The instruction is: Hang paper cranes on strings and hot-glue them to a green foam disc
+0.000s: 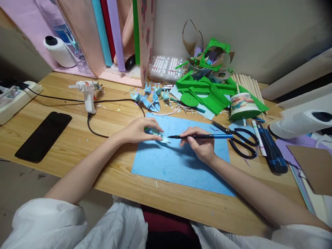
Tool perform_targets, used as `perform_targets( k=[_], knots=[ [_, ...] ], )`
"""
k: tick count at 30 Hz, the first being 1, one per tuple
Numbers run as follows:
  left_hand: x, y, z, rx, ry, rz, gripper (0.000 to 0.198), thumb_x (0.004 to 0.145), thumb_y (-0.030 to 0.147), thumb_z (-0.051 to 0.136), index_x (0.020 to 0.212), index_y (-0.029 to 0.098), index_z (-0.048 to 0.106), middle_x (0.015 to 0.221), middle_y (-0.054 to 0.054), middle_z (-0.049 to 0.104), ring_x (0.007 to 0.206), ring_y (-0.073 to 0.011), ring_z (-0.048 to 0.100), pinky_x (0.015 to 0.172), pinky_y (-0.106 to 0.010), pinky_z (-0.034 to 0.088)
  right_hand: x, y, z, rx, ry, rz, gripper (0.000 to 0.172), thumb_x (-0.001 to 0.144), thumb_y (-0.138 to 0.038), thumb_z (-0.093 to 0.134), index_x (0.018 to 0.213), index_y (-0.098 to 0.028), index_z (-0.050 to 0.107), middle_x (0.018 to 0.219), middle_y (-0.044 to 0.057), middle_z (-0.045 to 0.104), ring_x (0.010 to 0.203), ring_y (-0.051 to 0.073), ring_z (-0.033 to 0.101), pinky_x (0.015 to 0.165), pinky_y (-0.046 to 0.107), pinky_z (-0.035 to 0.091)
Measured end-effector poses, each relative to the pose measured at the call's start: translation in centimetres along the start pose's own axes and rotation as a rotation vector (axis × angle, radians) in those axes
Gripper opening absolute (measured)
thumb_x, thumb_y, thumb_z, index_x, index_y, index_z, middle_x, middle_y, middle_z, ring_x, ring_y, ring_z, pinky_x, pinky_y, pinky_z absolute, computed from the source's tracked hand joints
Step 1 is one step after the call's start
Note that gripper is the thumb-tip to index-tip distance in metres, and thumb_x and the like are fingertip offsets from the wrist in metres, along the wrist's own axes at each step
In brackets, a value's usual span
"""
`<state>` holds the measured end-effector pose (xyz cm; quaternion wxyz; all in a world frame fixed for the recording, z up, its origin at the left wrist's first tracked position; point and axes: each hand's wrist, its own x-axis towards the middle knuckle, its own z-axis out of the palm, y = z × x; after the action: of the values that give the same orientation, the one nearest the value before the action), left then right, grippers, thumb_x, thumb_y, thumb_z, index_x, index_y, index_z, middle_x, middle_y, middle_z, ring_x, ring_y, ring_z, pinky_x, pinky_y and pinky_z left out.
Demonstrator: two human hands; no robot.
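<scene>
My left hand (138, 130) is closed in a pinch on a small folded paper piece (160, 134), light blue and green, resting on a blue sheet (178, 166) on the wooden table. My right hand (199, 145) grips a thin blue-handled tool (207, 136) like a pen or brush. Its dark tip points left and touches the folded paper piece. Both hands lie over the blue sheet.
Black scissors (240, 138), markers and a dark cutter (272, 155) lie right of the sheet. Several folded paper cranes (150, 98), green paper scraps (207, 91), a tape roll (242, 103) and a marker box (167, 67) sit behind. A glue gun (88, 91) and black phone (44, 135) are left.
</scene>
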<state>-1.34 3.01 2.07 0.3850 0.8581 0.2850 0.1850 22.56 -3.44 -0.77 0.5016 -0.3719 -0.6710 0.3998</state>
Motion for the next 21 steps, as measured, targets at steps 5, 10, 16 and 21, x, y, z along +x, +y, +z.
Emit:
perform_targets(
  k=[5, 10, 16, 21],
  knots=[
    [0.1, -0.1, 0.2, -0.049, -0.006, -0.007, 0.034, 0.071, 0.040, 0.069, 0.095, 0.016, 0.070, 0.089, -0.007, 0.065, 0.079, -0.0136, 0.060, 0.071, -0.024, 0.045, 0.1, -0.4, 0.6, -0.133, -0.190, -0.072, 0.015, 0.083, -0.017, 0.052, 0.092, -0.019, 0.064, 0.067, 0.002, 0.065, 0.062, 0.014, 0.058, 0.060, 0.029, 0.045],
    [0.2, -0.1, 0.2, -0.080, -0.011, -0.027, 0.034, 0.067, 0.038, 0.072, 0.093, 0.016, 0.071, 0.089, -0.007, 0.066, 0.081, -0.0144, 0.060, 0.074, -0.025, 0.046, 0.4, -1.0, 1.0, -0.234, -0.233, -0.155, 0.017, 0.080, -0.013, 0.052, 0.093, -0.018, 0.063, 0.069, 0.002, 0.065, 0.065, 0.014, 0.056, 0.063, 0.029, 0.045],
    [0.3, -0.2, 0.3, -0.095, -0.005, -0.033, 0.034, 0.066, 0.038, 0.073, 0.092, 0.017, 0.071, 0.088, -0.007, 0.067, 0.081, -0.0145, 0.061, 0.075, -0.026, 0.046, 0.5, -1.0, 1.0, -0.242, -0.268, -0.131, 0.017, 0.082, -0.014, 0.051, 0.095, -0.018, 0.062, 0.073, 0.003, 0.066, 0.069, 0.014, 0.058, 0.065, 0.029, 0.046],
    [0.3, -0.2, 0.3, -0.095, 0.003, -0.023, 0.034, 0.065, 0.038, 0.073, 0.091, 0.016, 0.071, 0.087, -0.008, 0.066, 0.079, -0.0143, 0.061, 0.073, -0.026, 0.047, 0.5, -1.0, 1.0, -0.228, -0.282, -0.131, 0.017, 0.081, -0.013, 0.051, 0.093, -0.017, 0.062, 0.070, 0.003, 0.065, 0.067, 0.014, 0.057, 0.064, 0.028, 0.045]
  ],
)
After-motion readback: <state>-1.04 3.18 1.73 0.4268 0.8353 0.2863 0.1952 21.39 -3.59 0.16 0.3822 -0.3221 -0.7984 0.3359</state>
